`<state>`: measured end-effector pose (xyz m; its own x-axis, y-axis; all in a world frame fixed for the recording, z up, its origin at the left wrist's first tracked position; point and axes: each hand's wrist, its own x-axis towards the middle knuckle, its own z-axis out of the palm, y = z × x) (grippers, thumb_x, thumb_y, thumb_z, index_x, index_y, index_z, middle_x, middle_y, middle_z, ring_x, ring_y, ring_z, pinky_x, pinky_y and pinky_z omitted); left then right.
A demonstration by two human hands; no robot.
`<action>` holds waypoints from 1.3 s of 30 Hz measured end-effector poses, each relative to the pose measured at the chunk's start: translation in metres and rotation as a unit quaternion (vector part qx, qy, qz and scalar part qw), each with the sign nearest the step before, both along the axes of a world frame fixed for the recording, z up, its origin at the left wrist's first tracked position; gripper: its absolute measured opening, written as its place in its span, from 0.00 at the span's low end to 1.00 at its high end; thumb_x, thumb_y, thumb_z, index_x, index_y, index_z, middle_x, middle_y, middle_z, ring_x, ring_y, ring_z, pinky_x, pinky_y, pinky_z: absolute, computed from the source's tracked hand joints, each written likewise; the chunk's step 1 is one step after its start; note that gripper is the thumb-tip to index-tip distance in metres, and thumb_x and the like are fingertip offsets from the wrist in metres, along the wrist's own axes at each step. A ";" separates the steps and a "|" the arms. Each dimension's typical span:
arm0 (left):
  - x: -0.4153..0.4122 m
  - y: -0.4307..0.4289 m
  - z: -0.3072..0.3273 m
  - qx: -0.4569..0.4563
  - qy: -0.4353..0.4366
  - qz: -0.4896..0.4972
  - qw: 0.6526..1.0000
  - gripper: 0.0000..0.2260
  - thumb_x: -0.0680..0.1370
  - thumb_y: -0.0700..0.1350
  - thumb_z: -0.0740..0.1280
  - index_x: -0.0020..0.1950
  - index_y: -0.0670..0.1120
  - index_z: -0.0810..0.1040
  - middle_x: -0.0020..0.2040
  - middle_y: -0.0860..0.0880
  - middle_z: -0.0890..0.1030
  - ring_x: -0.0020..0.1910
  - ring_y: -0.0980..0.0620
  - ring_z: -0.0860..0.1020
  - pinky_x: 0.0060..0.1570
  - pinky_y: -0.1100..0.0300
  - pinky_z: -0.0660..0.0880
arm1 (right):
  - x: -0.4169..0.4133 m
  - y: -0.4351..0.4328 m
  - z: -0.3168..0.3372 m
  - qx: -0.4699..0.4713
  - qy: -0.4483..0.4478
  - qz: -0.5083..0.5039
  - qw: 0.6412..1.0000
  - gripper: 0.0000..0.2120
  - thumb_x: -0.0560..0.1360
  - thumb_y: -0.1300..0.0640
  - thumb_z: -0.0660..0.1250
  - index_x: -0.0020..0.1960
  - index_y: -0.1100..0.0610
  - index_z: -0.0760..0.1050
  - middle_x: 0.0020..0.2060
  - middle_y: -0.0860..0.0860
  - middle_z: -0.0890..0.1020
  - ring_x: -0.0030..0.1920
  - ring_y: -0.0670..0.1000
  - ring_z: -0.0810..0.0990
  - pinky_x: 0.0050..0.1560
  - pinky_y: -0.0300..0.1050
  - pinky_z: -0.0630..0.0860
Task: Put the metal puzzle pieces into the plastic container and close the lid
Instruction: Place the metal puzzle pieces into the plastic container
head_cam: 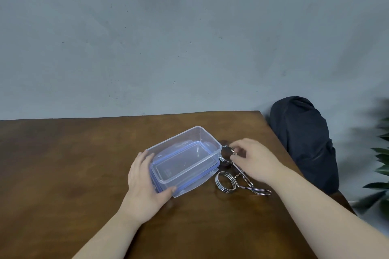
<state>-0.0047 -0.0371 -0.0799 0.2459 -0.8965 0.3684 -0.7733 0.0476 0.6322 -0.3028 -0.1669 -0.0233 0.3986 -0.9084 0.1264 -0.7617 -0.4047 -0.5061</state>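
A clear plastic container (202, 139) sits on its blue-rimmed lid (190, 190) on the brown table (63, 164); nothing lies inside it. My left hand (145, 178) grips the near-left corner of container and lid. Two metal puzzle pieces lie just right of it. The far piece (226, 154), a coiled ring with a wire tail, is pinched at the ring by the fingers of my right hand (254, 160). The near puzzle piece (226, 181), a coiled ring with a long wire loop, rests flat on the table, untouched.
The table's right edge runs close past the pieces. A dark blue bag (305, 143) stands beyond that edge. Green plant leaves (381, 166) show at the far right. A grey wall rises behind the table.
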 end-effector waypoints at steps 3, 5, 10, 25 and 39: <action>-0.002 -0.001 0.004 0.044 0.065 0.026 0.997 0.57 0.61 0.55 0.84 0.80 0.50 0.51 0.80 0.51 0.53 0.77 0.60 0.48 0.76 0.46 0.55 | 0.009 -0.020 -0.002 0.051 0.070 -0.071 0.994 0.28 0.74 0.42 0.68 0.71 0.52 0.73 0.61 0.50 0.80 0.61 0.54 0.77 0.61 0.53 0.75; -0.004 -0.002 0.007 0.061 0.083 0.027 0.994 0.60 0.59 0.55 0.85 0.79 0.53 0.49 0.79 0.54 0.55 0.78 0.56 0.50 0.76 0.45 0.56 | 0.019 -0.027 -0.003 0.092 0.125 -0.067 0.986 0.36 0.69 0.34 0.68 0.72 0.52 0.71 0.64 0.51 0.79 0.62 0.56 0.77 0.61 0.56 0.76; -0.007 -0.007 0.013 0.082 0.140 0.000 0.987 0.62 0.56 0.49 0.87 0.79 0.56 0.50 0.68 0.62 0.65 0.69 0.61 0.63 0.70 0.50 0.66 | 0.040 -0.036 -0.005 0.081 0.188 -0.055 0.977 0.25 0.65 0.32 0.70 0.53 0.47 0.74 0.46 0.45 0.81 0.47 0.50 0.78 0.48 0.50 0.75; 0.002 -0.017 0.006 0.135 0.164 0.009 0.977 0.67 0.62 0.49 0.84 0.78 0.58 0.32 0.71 0.60 0.69 0.72 0.53 0.67 0.72 0.46 0.67 | 0.022 -0.034 0.054 0.040 -0.197 -0.084 0.976 0.23 0.69 0.41 0.74 0.62 0.46 0.80 0.49 0.42 0.78 0.50 0.45 0.76 0.46 0.40 0.71; 0.011 -0.016 0.006 0.155 0.092 -0.004 0.984 0.56 0.68 0.52 0.76 0.78 0.57 0.34 0.81 0.48 0.58 0.78 0.46 0.59 0.76 0.44 0.57 | 0.190 -0.010 0.053 -0.043 0.330 0.312 0.890 0.16 0.70 0.44 0.72 0.54 0.52 0.80 0.36 0.45 0.77 0.37 0.49 0.76 0.31 0.45 0.68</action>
<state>0.0058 -0.0534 -0.0738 0.2749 -0.9611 0.0268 -0.6454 -0.1638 0.7461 -0.1133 -0.1771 0.0300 0.8354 -0.4817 -0.2648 -0.4944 -0.8690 0.0211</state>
